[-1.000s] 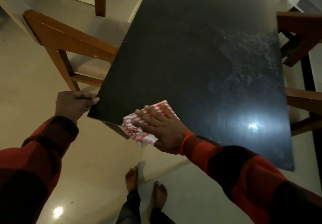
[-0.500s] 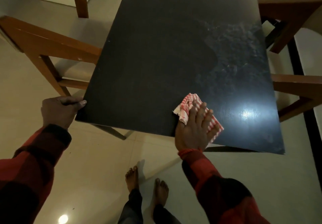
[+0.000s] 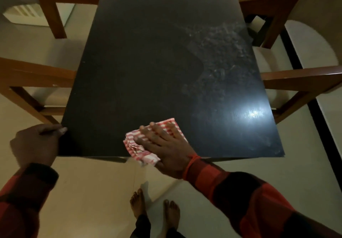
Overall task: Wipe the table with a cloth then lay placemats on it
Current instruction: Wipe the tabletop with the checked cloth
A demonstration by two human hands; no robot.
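Black worktop (image 3: 148,71), taken as landmark, filling the middle of the view.

Right hand (image 3: 164,149) lying flat at the worktop's near edge, fingers straight and spread, pressing down on the red-and-white checked cloth (image 3: 137,145). Cloth crumpled under the palm, resting on the worktop surface near the middle of the near edge, one corner overhanging that edge. Red thread band (image 3: 190,165) sitting on the right wrist, just off the worktop edge.

Left hand (image 3: 37,143) gripping the worktop's near left corner, fingers curled round it, thumb tip on the top surface.

Pale smeary residue (image 3: 222,62) showing on the worktop's right half, well apart from the cloth. Bright light reflection (image 3: 249,114) glaring on the worktop toward its near right corner.

Wooden chairs with pale seats standing at both long sides: two at the worktop's left (image 3: 27,75), two at its right (image 3: 296,78), all pushed close.

Red-and-black checked sleeves (image 3: 240,197) covering both arms. Bare feet (image 3: 153,206) standing on the pale tiled floor (image 3: 92,191), just short of the worktop's near edge.
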